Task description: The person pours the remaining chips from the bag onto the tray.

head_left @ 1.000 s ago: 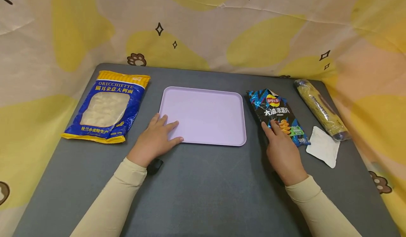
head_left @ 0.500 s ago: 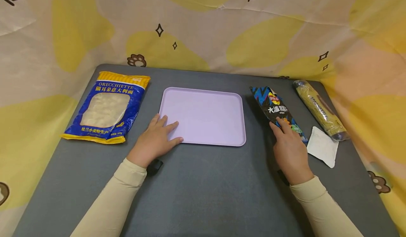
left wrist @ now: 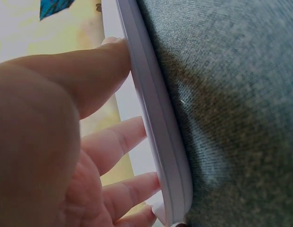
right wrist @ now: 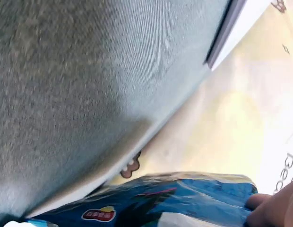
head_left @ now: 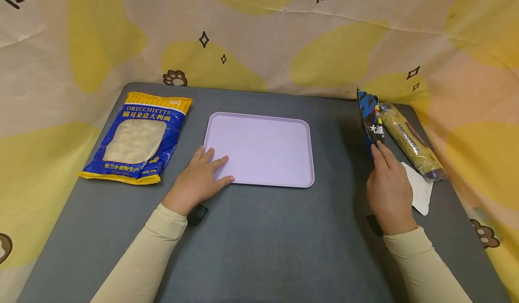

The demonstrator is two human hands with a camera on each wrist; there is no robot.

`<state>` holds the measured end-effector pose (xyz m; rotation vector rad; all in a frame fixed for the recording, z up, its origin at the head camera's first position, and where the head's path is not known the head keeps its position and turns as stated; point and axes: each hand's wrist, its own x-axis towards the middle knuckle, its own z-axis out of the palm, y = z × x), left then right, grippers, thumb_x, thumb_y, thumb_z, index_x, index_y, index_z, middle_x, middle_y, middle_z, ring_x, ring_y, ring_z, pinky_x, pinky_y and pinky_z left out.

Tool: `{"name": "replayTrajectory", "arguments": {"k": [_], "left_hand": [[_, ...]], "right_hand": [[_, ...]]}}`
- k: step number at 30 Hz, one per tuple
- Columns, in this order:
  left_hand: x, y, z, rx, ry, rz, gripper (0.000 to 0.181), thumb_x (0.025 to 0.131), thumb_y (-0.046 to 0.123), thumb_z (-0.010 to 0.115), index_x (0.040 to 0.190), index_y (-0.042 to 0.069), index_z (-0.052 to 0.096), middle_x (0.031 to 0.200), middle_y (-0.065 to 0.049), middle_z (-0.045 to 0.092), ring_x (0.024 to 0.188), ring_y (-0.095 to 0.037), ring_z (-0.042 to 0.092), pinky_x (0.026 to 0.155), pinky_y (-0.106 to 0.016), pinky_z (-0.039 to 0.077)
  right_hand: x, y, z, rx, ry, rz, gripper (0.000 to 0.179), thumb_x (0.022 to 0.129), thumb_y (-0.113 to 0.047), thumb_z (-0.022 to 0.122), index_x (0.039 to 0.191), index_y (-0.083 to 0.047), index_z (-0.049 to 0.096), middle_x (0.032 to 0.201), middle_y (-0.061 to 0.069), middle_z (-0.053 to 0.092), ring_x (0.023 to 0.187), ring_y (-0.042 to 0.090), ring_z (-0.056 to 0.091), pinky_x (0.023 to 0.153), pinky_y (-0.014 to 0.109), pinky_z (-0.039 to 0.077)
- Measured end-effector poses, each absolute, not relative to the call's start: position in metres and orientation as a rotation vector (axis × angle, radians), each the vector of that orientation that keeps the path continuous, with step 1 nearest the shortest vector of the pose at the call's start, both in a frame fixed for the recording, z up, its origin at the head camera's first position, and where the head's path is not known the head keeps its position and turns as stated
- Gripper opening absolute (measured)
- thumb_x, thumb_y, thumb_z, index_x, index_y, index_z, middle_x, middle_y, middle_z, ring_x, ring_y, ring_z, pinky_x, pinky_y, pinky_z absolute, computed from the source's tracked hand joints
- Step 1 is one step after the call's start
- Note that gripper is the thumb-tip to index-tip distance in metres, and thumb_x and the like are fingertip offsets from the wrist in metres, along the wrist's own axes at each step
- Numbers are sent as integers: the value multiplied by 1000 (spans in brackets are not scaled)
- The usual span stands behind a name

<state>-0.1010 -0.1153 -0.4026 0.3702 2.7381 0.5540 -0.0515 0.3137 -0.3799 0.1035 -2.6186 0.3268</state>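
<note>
My left hand [head_left: 197,179] rests with spread fingers on the near left corner of a lilac rectangular tray [head_left: 263,150]. In the left wrist view its thumb and fingertips touch the tray rim [left wrist: 158,127]. On the right, my right hand [head_left: 390,192] grips a black and blue bag of potato chips [head_left: 371,114], which stands tilted up on edge. The right wrist view shows the bag's blue side [right wrist: 208,198] with fingers [right wrist: 274,213] at its edge. Much of the bag's lower part is hidden behind the hand in the head view.
A blue and yellow bag of orecchiette pasta [head_left: 135,136] lies left of the tray. Past the chip bag lies a yellow cylindrical pack [head_left: 411,143], with a small white packet [head_left: 419,188] near its lower end. A printed curtain [head_left: 259,37] hangs behind the grey table [head_left: 263,240].
My right hand has moved right with the chip bag, which has turned from lying face up to standing on edge, near the yellow pack. The left hand and tray have stayed put.
</note>
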Motion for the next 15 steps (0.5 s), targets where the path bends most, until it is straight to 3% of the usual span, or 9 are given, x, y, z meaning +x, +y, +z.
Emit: {"name": "replayTrajectory", "arguments": {"k": [15], "left_hand": [[-99,-115,-401,377,2750,578,69,102,48,67,160,15,50,170,-26,27,159,-49,8,112,-77,27]], "right_hand": [[-54,330,-362,4,-2492,495,47,102,10,47,146,3,60,148,26,58,132,52,52,119,57,34]]}}
